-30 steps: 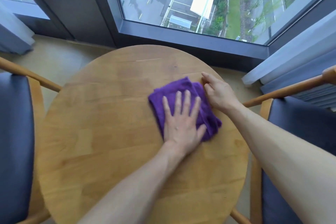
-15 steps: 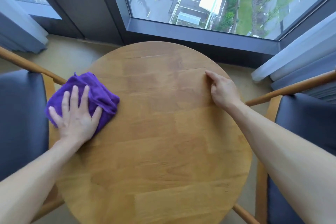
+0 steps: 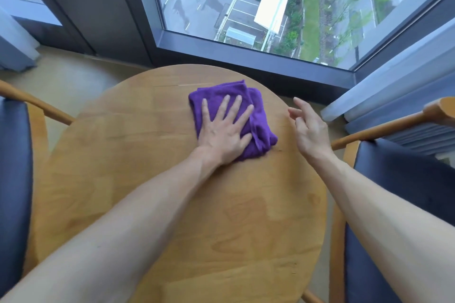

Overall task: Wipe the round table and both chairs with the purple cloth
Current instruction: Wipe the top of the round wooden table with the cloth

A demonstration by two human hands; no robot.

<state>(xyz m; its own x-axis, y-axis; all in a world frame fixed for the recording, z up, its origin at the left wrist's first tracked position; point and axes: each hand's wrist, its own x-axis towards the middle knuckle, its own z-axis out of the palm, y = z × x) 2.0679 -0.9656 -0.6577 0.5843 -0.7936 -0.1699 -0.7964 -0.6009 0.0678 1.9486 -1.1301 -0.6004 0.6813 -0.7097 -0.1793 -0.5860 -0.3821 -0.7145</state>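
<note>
The folded purple cloth (image 3: 256,115) lies on the far right part of the round wooden table (image 3: 138,179). My left hand (image 3: 225,131) presses flat on the cloth with its fingers spread. My right hand (image 3: 309,130) hovers just right of the cloth over the table's right edge, fingers loosely extended and holding nothing. A wooden chair with a dark seat (image 3: 14,179) stands to the left of the table. A second such chair (image 3: 398,204) stands to the right.
A large window (image 3: 270,2) with a dark frame runs behind the table. Pale curtains hang at the far left (image 3: 14,49) and at the right (image 3: 394,86). Beige floor (image 3: 73,81) shows between the table and the left chair.
My left hand swept the cloth from the right side to the table's left edge and back to the far right. My right hand has lifted off the table's edge.
</note>
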